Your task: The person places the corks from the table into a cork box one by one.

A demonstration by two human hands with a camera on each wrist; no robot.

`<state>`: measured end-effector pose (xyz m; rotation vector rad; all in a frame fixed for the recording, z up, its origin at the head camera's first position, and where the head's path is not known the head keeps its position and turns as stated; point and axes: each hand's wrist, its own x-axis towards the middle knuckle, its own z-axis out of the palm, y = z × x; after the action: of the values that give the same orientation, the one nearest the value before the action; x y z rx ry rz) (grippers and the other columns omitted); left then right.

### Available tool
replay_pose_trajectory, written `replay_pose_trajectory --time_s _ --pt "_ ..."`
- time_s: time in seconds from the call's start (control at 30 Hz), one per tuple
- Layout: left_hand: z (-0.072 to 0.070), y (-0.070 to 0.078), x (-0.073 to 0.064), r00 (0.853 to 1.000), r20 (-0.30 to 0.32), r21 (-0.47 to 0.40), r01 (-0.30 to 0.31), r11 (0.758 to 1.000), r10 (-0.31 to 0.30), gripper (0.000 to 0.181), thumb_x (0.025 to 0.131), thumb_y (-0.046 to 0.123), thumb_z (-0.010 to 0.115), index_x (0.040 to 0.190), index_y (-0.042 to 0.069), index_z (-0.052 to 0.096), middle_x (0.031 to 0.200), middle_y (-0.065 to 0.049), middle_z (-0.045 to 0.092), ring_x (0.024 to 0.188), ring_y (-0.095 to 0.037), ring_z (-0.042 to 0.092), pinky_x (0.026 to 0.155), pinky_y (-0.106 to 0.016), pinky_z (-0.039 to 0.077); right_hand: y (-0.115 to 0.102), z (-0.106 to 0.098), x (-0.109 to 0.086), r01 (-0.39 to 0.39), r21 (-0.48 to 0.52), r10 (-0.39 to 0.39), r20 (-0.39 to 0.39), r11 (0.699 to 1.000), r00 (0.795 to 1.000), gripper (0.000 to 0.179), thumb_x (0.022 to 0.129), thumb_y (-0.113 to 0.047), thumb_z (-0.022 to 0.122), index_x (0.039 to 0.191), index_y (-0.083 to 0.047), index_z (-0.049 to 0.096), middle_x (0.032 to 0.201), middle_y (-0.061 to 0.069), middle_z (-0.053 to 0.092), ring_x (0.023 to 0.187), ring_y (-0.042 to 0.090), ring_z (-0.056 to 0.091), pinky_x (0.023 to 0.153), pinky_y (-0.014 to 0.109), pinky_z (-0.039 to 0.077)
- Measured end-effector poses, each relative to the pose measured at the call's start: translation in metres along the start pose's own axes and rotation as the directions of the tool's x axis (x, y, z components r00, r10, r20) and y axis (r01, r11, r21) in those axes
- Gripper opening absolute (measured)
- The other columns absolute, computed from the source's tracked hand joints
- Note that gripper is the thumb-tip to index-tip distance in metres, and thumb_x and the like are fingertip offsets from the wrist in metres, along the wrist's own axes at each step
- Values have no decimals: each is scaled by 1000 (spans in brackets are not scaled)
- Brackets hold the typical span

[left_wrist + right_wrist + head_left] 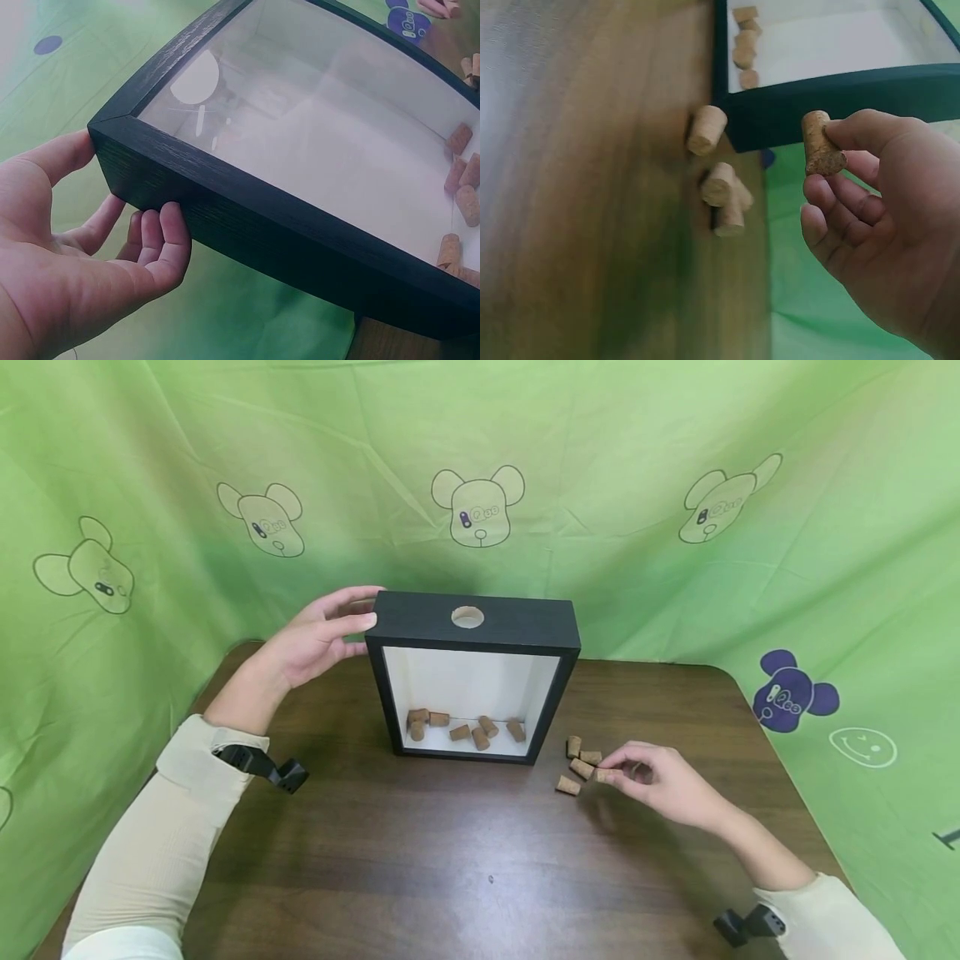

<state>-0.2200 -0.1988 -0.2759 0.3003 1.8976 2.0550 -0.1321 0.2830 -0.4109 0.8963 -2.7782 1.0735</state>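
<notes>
A black shadow box (474, 622) stands upright on the table, with a clear front and a round hole (468, 617) in its top. My left hand (318, 635) holds its upper left corner, thumb at the front edge and other fingers along the side and back. Several corks (481, 738) lie on the white floor inside. Right of the box, my right hand (667, 783) pinches one cork (819, 144) between thumb and fingers, the rest of the fingers curled below it. Beside that hand, several loose corks (581, 768) lie grouped on the tabletop.
The brown wooden table (450, 860) reaches back to a green cloth backdrop (600, 468) printed with bear faces, which also hangs at both sides. Each wrist wears a small black camera (258, 762) on a strap over a pale sleeve.
</notes>
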Motion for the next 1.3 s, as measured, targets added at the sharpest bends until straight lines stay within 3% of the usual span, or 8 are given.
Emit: replay_pose_trajectory --time_s 0.57,0.87,1.1,1.3 --pt "-1 -2 1 1000 -1 -12 3 1000 -3 57 104 5 53 157 5 32 142 -9 40 113 -18 56 93 -29 51 -19 -62 13 7 -75 -13 -80 997 997 27 87 2 76 106 -18 74 94 -4 72 83 4 64 72 14 51" --pt "0 1 1 1000 -2 1 4 1000 -4 57 105 3 49 158 3 30 144 -11 40 112 -17 57 94 -29 51 -42 -88 30 -18 -90 9 -89 996 996 24 91 0 74 106 -20 76 96 -5 73 81 5 66 72 13 51" --pt "-1 1 0 1000 -6 4 6 1000 -6 57 105 3 49 158 3 29 142 -9 41 112 -17 57 94 -28 51 -59 -107 45 35 -135 -49 -102 990 994 26 91 1 73 108 -18 76 95 -7 72 82 5 66 74 10 49" --pt "-1 -1 1 1000 -8 5 5 1000 -5 58 104 4 51 158 4 30 143 -8 40 113 -17 57 93 -28 51 -74 -124 59 33 -140 -53 -138 990 989 23 92 -3 75 107 -20 76 94 -5 72 83 4 63 75 10 46"
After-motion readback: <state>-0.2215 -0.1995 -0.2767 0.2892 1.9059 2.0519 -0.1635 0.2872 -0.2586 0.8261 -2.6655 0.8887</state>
